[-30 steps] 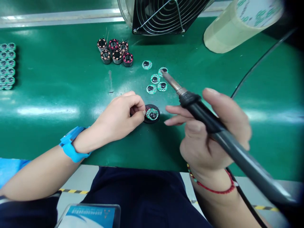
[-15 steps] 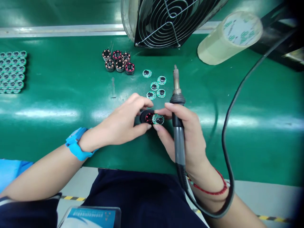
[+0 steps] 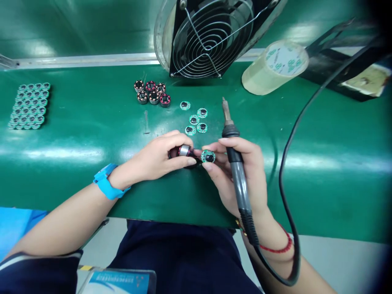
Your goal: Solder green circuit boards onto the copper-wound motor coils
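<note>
My left hand (image 3: 157, 155) is closed on a small motor stator (image 3: 184, 150), gripped between thumb and fingers with its silver side facing up. Under it, a black round piece (image 3: 192, 162) shows only in part behind the thumb. Just to the right, my right hand (image 3: 241, 171) pinches a round green circuit board (image 3: 208, 156) by thumb and fingertip. Thin wire seems to run between stator and board. The same hand also carries a soldering iron (image 3: 239, 177), its tip pointing up and away from the board.
Several loose round boards (image 3: 194, 119) and a cluster of stators (image 3: 152, 93) lie beyond my hands. A panel of boards (image 3: 30, 106) sits far left. At the back stand a fan (image 3: 208, 49) and a tape roll (image 3: 274, 67). The iron's cable (image 3: 283, 175) loops at right.
The stator has tipped onto its side in my left hand, away from its seat in the black piece. The board has shifted slightly right, apart from the stator. The camera view has shifted.
</note>
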### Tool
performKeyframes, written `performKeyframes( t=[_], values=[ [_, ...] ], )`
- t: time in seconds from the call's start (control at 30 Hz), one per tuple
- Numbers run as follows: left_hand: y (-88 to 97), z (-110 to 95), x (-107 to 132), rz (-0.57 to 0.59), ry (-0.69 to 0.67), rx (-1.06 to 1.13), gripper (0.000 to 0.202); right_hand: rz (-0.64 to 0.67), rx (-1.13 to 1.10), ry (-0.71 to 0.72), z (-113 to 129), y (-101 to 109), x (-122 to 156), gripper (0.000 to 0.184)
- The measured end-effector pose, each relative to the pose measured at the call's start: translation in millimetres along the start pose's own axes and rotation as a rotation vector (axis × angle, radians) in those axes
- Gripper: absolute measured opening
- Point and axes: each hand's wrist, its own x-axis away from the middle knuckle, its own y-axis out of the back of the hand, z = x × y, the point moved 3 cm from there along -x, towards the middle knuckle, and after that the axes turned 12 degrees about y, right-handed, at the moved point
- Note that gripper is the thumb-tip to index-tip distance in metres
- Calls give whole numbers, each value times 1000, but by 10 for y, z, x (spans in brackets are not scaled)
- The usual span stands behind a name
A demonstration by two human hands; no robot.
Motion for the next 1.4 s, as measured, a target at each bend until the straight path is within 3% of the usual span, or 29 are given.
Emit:
performKeyframes(
  t=[0.1, 0.2, 0.33, 0.53, 0.73, 0.83, 0.93, 1.07, 1.17, 1.23, 1.33, 1.4],
  values=[
    [-7, -2, 35, 30, 136, 216, 24, 14, 128, 152, 47, 10, -19, 50],
    [-75, 23, 63, 174, 366, 618, 32, 82, 237, 316, 86, -4, -22, 55],
    [-142, 40, 88, 245, 512, 920, 30, 136, 215, 387, 94, -25, -10, 58],
    [-225, -2, 117, 230, 606, 949, 23, 124, 249, 395, 91, -101, -2, 52],
    [-283, -57, 131, 214, 555, 940, 28, 187, 506, 372, 90, -171, -37, 38],
    [-275, -60, 120, 210, 539, 838, 16, 216, 563, 410, 101, -178, -49, 38],
    [-97, 5, 81, 67, 506, 646, 20, 216, 519, 414, 87, -159, -34, 50],
    [416, 257, 52, -305, 501, 204, 20, 132, 461, 319, 43, -74, -5, 58],
    [728, 452, 59, -447, 570, -129, 21, 94, 452, 311, 45, -27, 6, 57],
    [832, 507, 65, -548, 581, -262, 30, 86, 441, 321, 54, -14, 9, 57],
    [846, 458, 55, -750, 468, -419, 44, 74, 418, 320, 59, -8, 12, 57],
    [782, 414, 12, -772, 379, -539, 43, 62, 407, 321, 64, -3, 10, 57]
  ],
)
